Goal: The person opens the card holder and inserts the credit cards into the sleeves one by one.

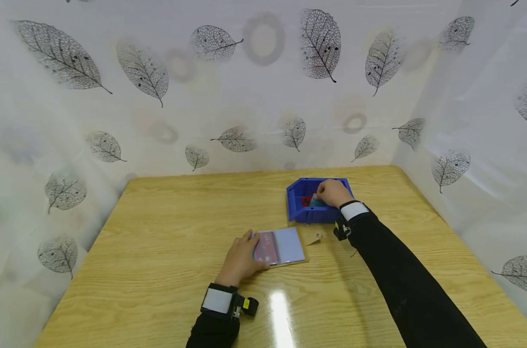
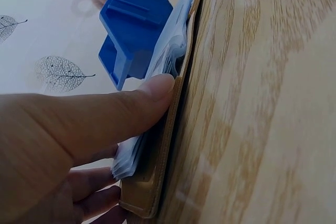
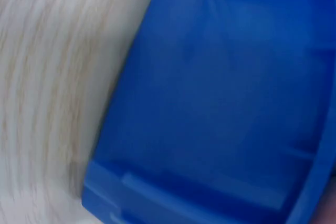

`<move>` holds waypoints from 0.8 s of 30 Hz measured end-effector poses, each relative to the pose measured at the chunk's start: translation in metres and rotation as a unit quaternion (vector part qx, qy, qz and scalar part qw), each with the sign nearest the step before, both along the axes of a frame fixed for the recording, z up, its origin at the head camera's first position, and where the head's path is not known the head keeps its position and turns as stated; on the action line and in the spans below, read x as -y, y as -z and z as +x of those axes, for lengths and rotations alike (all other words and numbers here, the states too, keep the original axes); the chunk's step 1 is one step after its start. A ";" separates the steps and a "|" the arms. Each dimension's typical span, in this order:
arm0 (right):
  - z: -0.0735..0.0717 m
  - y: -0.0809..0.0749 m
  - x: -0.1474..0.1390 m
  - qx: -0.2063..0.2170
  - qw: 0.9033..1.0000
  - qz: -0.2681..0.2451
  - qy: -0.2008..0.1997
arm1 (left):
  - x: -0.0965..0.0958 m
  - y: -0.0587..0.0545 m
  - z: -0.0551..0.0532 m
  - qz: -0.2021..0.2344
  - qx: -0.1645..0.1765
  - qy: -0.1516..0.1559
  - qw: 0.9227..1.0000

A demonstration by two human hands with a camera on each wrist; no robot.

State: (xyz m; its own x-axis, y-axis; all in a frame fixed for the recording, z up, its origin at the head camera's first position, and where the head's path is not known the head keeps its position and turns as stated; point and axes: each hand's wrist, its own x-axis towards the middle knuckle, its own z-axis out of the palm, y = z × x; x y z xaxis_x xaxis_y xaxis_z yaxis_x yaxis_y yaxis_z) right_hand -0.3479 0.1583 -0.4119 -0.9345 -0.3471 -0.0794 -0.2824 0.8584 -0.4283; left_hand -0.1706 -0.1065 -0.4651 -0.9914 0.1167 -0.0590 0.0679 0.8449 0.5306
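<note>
A tan card holder (image 1: 306,249) lies spread on the table, its clear sleeves showing a pink card (image 1: 266,248) on the left side. My left hand (image 1: 240,258) grips that left side, thumb on the near edge and fingers along the far edge. In the left wrist view the thumb (image 2: 157,86) presses the stack of sleeves (image 2: 170,51) at the cover's edge. Over at the blue bin (image 1: 296,211), my right hand (image 1: 334,193) reaches inside and pinches a teal card (image 1: 317,201). A red card (image 1: 306,200) lies beside it in the bin.
The holder's snap strap (image 1: 316,237) sticks out to the right, just in front of the bin. The wooden table (image 1: 181,217) meets a leaf-printed curtain (image 1: 263,96) at the back and sides. In the right wrist view the bin's outer wall (image 3: 210,93) fills most of the picture.
</note>
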 end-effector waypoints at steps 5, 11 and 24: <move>0.002 -0.010 -0.006 -0.049 0.999 -0.003 0.006 | 0.000 0.001 0.001 -0.006 0.002 0.001 1.000; 0.010 -0.036 -0.004 -0.091 0.995 -0.026 0.022 | -0.001 -0.001 0.001 0.002 0.002 -0.001 1.000; 0.064 -0.036 0.034 -0.126 0.970 -0.207 -0.038 | 0.000 -0.002 0.001 0.006 0.008 0.004 1.000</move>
State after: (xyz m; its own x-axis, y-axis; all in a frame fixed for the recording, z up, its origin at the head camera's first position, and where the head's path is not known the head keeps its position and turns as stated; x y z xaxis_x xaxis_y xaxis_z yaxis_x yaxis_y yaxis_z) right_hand -0.2841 0.1243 -0.3755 -0.8765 -0.3696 0.3085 -0.4786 0.6003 -0.6407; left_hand -0.1700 -0.1063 -0.4628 -0.9894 0.1258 -0.0727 0.0668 0.8377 0.5420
